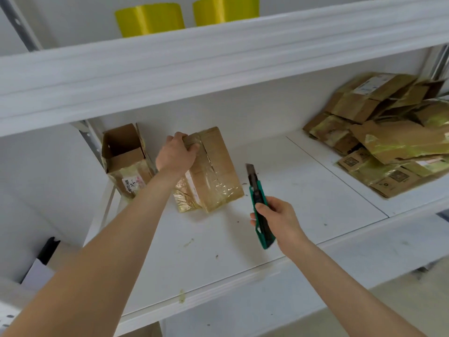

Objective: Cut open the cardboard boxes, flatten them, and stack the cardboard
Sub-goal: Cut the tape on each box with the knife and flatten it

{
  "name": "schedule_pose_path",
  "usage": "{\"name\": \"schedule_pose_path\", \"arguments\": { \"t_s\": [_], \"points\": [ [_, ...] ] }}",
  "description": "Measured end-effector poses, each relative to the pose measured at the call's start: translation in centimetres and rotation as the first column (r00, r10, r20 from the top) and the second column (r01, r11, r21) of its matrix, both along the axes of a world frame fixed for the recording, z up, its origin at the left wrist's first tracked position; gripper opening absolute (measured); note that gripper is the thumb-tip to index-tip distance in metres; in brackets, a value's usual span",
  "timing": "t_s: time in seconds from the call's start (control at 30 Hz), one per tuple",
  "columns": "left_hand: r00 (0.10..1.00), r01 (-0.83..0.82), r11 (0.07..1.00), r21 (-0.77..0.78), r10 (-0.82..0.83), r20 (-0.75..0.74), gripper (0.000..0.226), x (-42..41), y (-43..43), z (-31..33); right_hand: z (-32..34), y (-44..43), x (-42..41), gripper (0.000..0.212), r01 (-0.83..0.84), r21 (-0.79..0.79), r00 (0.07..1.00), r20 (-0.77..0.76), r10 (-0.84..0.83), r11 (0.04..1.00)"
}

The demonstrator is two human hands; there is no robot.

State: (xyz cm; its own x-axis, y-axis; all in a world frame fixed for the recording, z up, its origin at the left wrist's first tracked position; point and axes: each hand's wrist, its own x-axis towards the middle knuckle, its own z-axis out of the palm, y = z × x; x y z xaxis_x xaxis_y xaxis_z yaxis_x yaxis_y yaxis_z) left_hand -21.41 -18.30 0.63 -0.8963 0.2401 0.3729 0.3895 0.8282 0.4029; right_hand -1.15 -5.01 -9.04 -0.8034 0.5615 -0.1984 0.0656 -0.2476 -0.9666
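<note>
A taped brown cardboard box [216,171] lies on the white shelf [303,198], its long side running away from me. My left hand [176,153] grips its far left top corner. My right hand [277,221] holds a green utility knife [258,207] to the right of the box, blade extended and pointing up and away, clear of the cardboard. An open-topped cardboard box [126,159] with a white label stands at the shelf's left end. A heap of flattened cardboard [388,142] lies at the right end.
An upper shelf [218,59] overhangs the work area and carries two yellow rolls [150,19]. A grey upright post [87,139] stands at the left behind the open box. Small scraps dot the shelf surface near the front edge.
</note>
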Motion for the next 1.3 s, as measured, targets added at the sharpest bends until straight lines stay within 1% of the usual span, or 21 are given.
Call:
{"name": "schedule_pose_path", "arguments": {
  "t_s": [0.03,0.1,0.17,0.2,0.3,0.37,0.43,0.53,0.6,0.63,0.67,0.7,0.73,0.77,0.8,0.87,0.9,0.97,1.07,1.17,1.3],
  "points": [
    [1.000,0.017,1.000,0.008,-0.017,-0.001,0.050,0.3,0.0,0.0,-0.4,-0.1,-0.7,0.011,0.004,-0.136,1.000,0.004,-0.004,0.991],
    [0.999,0.044,0.999,0.025,-0.044,-0.009,0.049,1.2,0.0,0.0,-1.1,-0.5,-2.0,0.005,-0.016,-0.316,1.000,-0.004,0.015,0.949],
    [0.998,0.063,0.997,0.039,-0.062,-0.030,0.046,2.1,-0.2,0.0,-1.2,-1.0,-3.3,0.003,-0.045,-0.392,0.999,-0.038,0.032,0.919],
    [0.997,0.061,0.997,0.044,-0.059,-0.043,0.045,2.6,-0.4,0.1,-0.9,-1.2,-3.8,0.003,-0.048,-0.398,0.998,-0.058,0.027,0.916],
    [0.990,-0.033,0.998,0.056,0.040,-0.137,0.043,3.4,-1.8,0.9,1.1,-0.5,-5.1,0.004,0.004,-0.319,0.991,-0.128,-0.047,0.948],
    [0.979,-0.104,0.987,0.119,0.123,-0.162,0.043,3.5,-3.3,1.3,3.2,0.8,-6.1,0.008,0.058,-0.226,0.977,-0.186,-0.102,0.972],
    [0.978,-0.158,0.970,0.187,0.179,-0.105,0.042,3.5,-5.2,0.7,5.3,1.5,-7.1,0.014,0.060,-0.100,0.972,-0.219,-0.081,0.993],
    [0.967,-0.255,0.941,0.224,0.244,0.074,0.038,4.0,-8.1,-1.8,6.3,0.4,-8.2,0.018,-0.051,0.078,0.980,-0.189,0.065,0.996],
    [0.950,-0.297,0.925,0.238,0.262,0.168,0.036,4.6,-10.0,-3.5,5.5,-1.1,-8.6,0.017,-0.124,0.124,0.977,-0.156,0.143,0.984],
    [0.947,-0.303,0.928,0.218,0.268,0.175,0.039,5.0,-10.8,-4.0,5.0,-1.8,-8.8,0.017,-0.143,0.128,0.975,-0.152,0.162,0.981],
    [0.952,-0.294,0.940,0.174,0.273,0.134,0.045,5.3,-11.5,-4.2,4.8,-2.3,-9.0,0.016,-0.146,0.132,0.974,-0.153,0.166,0.980],
    [0.965,-0.264,0.959,0.102,0.262,0.028,0.051,5.6,-12.0,-4.2,4.8,-2.7,-9.3,0.016,-0.139,0.135,0.975,-0.155,0.160,0.981],
    [0.969,-0.217,0.976,0.009,0.217,-0.116,0.058,5.8,-12.3,-4.0,5.0,-2.9,-9.6,0.016,-0.134,0.139,0.976,-0.154,0.155,0.981],
    [0.965,-0.150,0.984,-0.094,0.125,-0.232,0.065,6.0,-12.3,-3.7,5.2,-3.1,-9.9,0.016,-0.135,0.145,0.976,-0.151,0.157,0.980],
    [0.963,-0.067,0.977,-0.204,0.010,-0.268,0.074,6.0,-12.0,-3.2,5.3,-3.1,-10.2,0.017,-0.141,0.153,0.975,-0.148,0.163,0.978],
    [0.974,0.057,0.927,-0.372,-0.133,-0.181,0.100,5.9,-10.6,-2.5,5.5,-3.2,-10.3,0.017,-0.156,0.175,0.972,-0.146,0.182,0.972],
    [0.979,0.082,0.898,-0.431,-0.153,-0.134,0.113,5.7,-9.7,-2.3,5.5,-3.1,-10.3,0.016,-0.165,0.182,0.971,-0.143,0.193,0.969],
    [0.981,0.099,0.862,-0.497,-0.167,-0.094,0.126,5.1,-8.2,-2.0,5.4,-2.9,-9.9,0.014,-0.196,0.199,0.966,-0.128,0.223,0.960],
    [0.974,0.106,0.829,-0.549,-0.198,-0.112,0.128,4.5,-6.9,-1.8,5.2,-1.9,-9.0,0.012,-0.211,0.218,0.969,-0.080,0.233,0.953],
    [0.969,0.088,0.830,-0.550,-0.198,-0.145,0.127,4.4,-6.5,-2.3,4.8,-0.5,-6.6,0.009,-0.166,0.238,0.980,-0.073,0.187,0.957],
    [0.970,0.099,0.837,-0.538,-0.202,-0.135,0.126,4.4,-6.2,-2.5,3.9,0.8,-2.6,0.022,-0.142,0.363,0.976,-0.104,0.192,0.921]
  ]
}}
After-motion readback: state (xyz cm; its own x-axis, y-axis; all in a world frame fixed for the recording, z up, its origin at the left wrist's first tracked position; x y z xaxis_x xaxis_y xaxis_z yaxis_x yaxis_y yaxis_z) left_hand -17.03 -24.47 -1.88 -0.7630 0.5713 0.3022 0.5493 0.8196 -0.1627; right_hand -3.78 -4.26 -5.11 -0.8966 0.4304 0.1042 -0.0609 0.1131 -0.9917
